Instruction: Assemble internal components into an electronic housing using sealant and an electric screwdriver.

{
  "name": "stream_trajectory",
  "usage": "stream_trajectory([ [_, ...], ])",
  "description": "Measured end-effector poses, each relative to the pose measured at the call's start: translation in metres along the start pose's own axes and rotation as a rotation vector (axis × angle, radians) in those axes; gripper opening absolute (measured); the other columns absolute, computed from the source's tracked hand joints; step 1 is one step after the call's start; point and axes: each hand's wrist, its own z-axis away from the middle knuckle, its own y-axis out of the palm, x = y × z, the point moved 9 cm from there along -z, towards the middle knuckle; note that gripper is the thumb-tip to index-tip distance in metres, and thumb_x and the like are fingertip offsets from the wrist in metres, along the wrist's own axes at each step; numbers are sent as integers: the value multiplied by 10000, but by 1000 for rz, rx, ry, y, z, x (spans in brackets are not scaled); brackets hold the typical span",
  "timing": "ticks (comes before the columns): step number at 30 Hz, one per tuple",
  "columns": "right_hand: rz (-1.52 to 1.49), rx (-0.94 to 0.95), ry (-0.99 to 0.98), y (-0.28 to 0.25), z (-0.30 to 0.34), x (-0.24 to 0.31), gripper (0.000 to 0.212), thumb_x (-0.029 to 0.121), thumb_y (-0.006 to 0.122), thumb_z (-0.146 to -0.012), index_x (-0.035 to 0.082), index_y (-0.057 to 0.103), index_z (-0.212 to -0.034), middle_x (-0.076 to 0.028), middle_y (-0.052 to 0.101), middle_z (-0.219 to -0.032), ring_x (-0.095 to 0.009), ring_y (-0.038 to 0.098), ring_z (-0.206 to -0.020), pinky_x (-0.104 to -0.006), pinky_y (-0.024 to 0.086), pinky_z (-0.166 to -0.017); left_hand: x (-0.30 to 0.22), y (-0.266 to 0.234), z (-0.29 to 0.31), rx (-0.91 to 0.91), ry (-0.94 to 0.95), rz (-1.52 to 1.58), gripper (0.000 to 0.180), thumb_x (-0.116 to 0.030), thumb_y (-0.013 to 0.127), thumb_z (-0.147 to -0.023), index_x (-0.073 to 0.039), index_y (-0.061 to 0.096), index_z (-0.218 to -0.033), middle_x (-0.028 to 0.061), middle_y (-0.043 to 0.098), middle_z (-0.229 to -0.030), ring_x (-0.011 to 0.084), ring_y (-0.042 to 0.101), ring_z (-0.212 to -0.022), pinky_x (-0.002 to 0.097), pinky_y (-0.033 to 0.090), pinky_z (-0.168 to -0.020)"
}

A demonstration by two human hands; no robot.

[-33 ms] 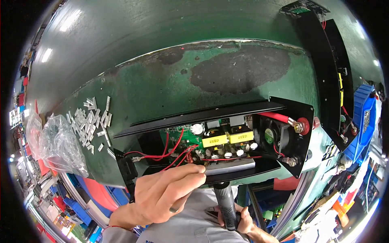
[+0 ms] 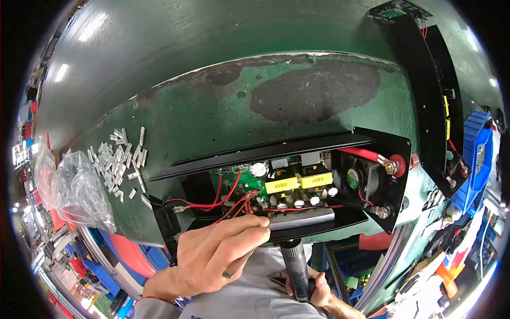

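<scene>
A black metal case (image 2: 313, 231) lies open on the bench, holding a green circuit board (image 2: 241, 183), two yellow-wrapped transformers (image 2: 281, 184), a fan (image 2: 357, 178) and red wires. Along its near wall runs a silver aluminium bar (image 2: 303, 218). My left hand (image 2: 218, 255) is closed over that wall at the bar's left end; the thumb is hidden, and so is any small part between the fingers. Below the case, my right hand (image 2: 319, 290) is wrapped round a black electric screwdriver (image 2: 296, 268). Its front end points up at the wall's outer side, where the tip is hidden.
Many small silver metal pieces (image 2: 119, 162) lie scattered on the left beside a clear plastic bag (image 2: 79, 186). A second black case (image 2: 425, 101) stands at the right, next to a blue bin (image 2: 475, 159). The green bench top (image 2: 186, 122) is stained dark at the back.
</scene>
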Motion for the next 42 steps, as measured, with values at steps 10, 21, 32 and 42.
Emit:
stream_trajectory([
  [10,145,-17,-120,-1,1,16,778,622,521,-984,-79,505,-1318,-112,658,-939,-153,603,-819,-292,472,-748,-11,-8,-7,33,24,251,210,1,602,-929,38,598,-1136,238,714,-1081,361,733,-958,483,627,-890],
  [21,133,37,-152,1,-1,23,548,455,522,-1045,-60,524,-1231,-100,652,-966,-160,593,-879,-314,482,-799,-16,-44,-8,-196,17,539,239,-255,601,-987,-32,632,-906,96,597,-748,242,611,-669,414,550,-602],
  [32,160,38,-144,-2,-3,18,510,418,518,-1048,-53,534,-1241,-97,660,-974,-163,599,-861,-319,492,-785,-18,11,-21,216,-100,-367,443,-286,882,-727,-74,732,-1086,28,578,-908,167,604,-696,282,446,-518],
  [42,196,-61,-55,0,-8,18,951,746,522,-905,-76,477,-1381,-119,654,-904,-148,590,-754,-289,457,-681,-19,25,-23,429,-116,-459,543,-141,821,-674,-18,679,-1183,58,563,-985,187,630,-804,306,502,-549],
])
